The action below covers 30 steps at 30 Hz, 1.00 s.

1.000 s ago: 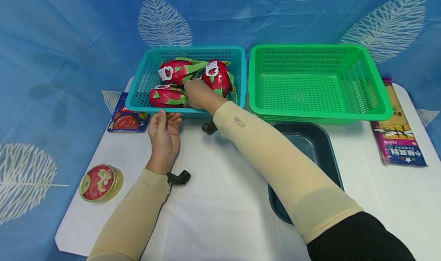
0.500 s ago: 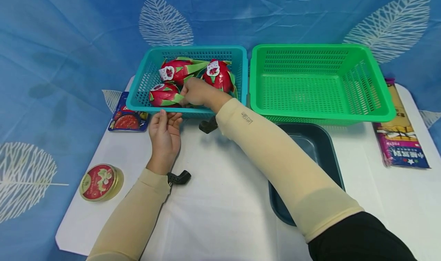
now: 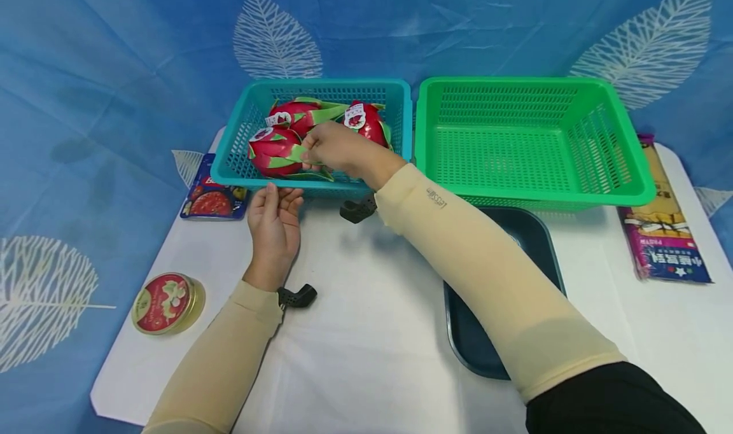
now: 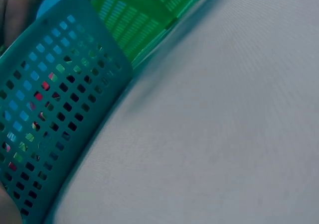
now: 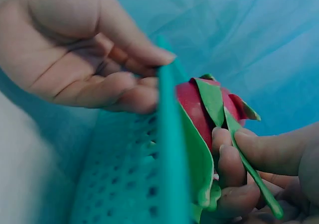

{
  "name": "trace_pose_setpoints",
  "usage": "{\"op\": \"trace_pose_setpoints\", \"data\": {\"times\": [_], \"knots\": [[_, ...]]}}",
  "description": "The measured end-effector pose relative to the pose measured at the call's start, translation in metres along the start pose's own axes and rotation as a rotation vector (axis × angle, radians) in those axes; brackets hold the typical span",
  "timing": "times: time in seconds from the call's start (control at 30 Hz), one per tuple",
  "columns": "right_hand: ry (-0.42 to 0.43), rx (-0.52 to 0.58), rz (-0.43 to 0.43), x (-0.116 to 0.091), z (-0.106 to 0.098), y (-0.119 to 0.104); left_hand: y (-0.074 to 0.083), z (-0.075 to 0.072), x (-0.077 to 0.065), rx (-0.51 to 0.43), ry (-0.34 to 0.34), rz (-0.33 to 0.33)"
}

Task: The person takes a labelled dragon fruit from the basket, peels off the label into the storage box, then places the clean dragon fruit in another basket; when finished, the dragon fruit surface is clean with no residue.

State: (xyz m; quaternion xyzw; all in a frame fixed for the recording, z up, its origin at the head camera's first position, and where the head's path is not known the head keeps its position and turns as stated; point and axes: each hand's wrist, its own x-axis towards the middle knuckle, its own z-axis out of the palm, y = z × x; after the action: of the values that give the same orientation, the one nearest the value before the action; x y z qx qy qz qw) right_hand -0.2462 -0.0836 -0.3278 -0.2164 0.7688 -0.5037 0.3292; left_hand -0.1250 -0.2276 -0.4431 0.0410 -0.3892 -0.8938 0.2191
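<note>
Dragon fruit, red with green leaf tips, lie in the blue basket [image 3: 326, 82], three in all, each bearing a white sticker. The front-left fruit [image 3: 273, 151] is at the basket's near edge, toward its near left corner; whether its underside rests on the basket floor cannot be told. The right hand [image 3: 346, 147] reaches in over the near edge and pinches a green leaf of that fruit between thumb and fingers. The back-left fruit [image 3: 294, 116] lies near the far edge, and the right-hand fruit [image 3: 372, 128] sits toward the right edge, partly behind the right hand. The left hand [image 3: 275, 224], palm up, grips the basket's near rim, its thumb at the top and its fingers curled against the outer wall.

Just beside the blue basket's right edge stands the green basket [image 3: 498, 157]. Both are toward the far edge of the white table [image 3: 366, 332]. A dark tray [image 3: 472, 332] lies in front of the green basket, partly covered by the right sleeve [image 3: 458, 237]. Near the table's left edge sits a round tin [image 3: 166, 303] with a red lid; a blue pouch [image 3: 212, 195] lies by the blue basket's near left corner. Along the table's right edge lies a purple-and-tan package [image 3: 667, 230], next to the green basket.
</note>
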Motion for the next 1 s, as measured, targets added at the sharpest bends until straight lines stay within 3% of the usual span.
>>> {"op": "trace_pose_setpoints", "data": {"times": [0.23,0.77,1.0], "knots": [[-0.025,0.030,-0.060,-0.029,-0.015,-0.007,-0.002,-0.001,0.000,-0.019,0.007,0.000],[-0.018,-0.028,-0.246,-0.101,-0.035,0.008,-0.002,-0.005,-0.003,-0.022,-0.019,-0.010],[-0.004,-0.020,-0.260,-0.128,-0.036,0.012,-0.001,-0.005,-0.003,0.030,0.032,-0.012]]}}
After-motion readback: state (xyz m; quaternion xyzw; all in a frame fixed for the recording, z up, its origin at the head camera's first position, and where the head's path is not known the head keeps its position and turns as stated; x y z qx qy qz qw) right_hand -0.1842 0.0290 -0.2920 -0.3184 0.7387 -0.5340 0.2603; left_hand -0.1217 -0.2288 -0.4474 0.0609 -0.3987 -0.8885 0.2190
